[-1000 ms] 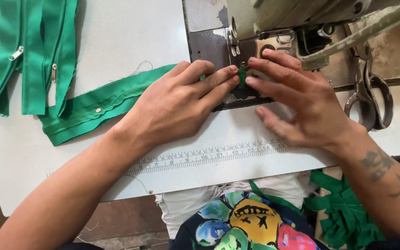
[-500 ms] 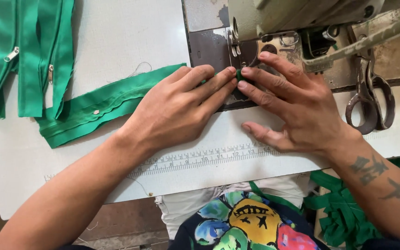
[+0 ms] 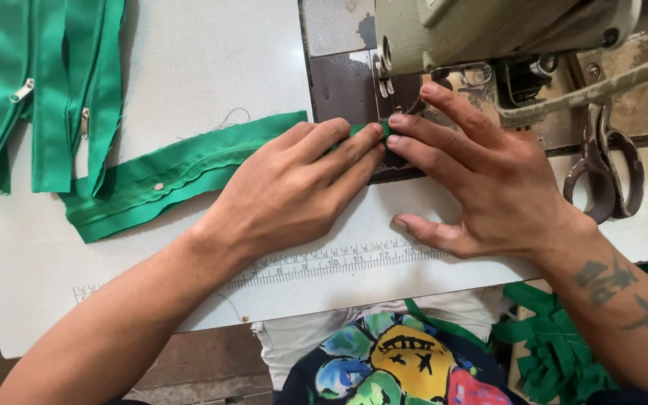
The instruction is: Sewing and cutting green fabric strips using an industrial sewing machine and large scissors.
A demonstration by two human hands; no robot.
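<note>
Under the sewing machine (image 3: 489, 30), both hands, left hand (image 3: 294, 187) and right hand (image 3: 481, 180), pressed flat, fingers together, on the green strip (image 3: 181, 169), probably needing steady, even feeding.

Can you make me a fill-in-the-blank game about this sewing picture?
1. Both hands press a strip of cloth whose colour is ____.
2. The left hand and right hand meet under a sewing ____.
3. Beside the right hand, on the machine's base, lies a pair of ____.
4. Printed along the table edge nearest the person is a ____ for measuring.

Missing words: green; machine; scissors; ruler
</note>
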